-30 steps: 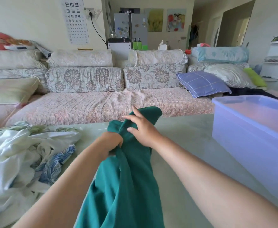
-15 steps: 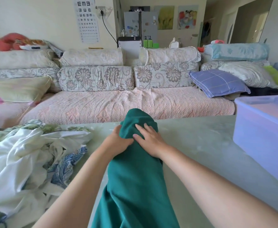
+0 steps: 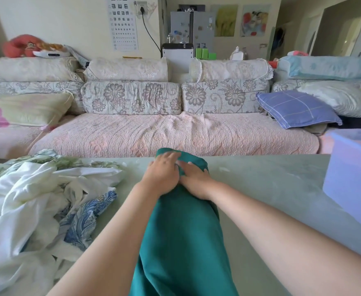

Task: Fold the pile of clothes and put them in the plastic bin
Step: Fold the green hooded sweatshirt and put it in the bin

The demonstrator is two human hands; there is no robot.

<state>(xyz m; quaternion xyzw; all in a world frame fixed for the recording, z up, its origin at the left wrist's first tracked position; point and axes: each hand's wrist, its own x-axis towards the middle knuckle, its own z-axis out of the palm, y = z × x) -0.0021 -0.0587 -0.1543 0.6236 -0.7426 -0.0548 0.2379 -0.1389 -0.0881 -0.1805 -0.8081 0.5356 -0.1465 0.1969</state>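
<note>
Presses the teal garment (image 3: 181,242) down on the table (image 3: 271,182) with both palms at its far end. Left hand (image 3: 162,174), blurred, and right hand (image 3: 196,181) side by side, touching, fingers stretched flat, gripping nothing. Left of the left hand, the pile of clothes (image 3: 32,199); well right of the right hand, the plastic bin (image 3: 354,178).

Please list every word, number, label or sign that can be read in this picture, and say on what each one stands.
"E" shapes turned in different directions, no words: eye chart on the wall; its lower rows are too small to tell.
Magnets on the fridge: too small to read.
Green bottles: no text can be made out.
</note>
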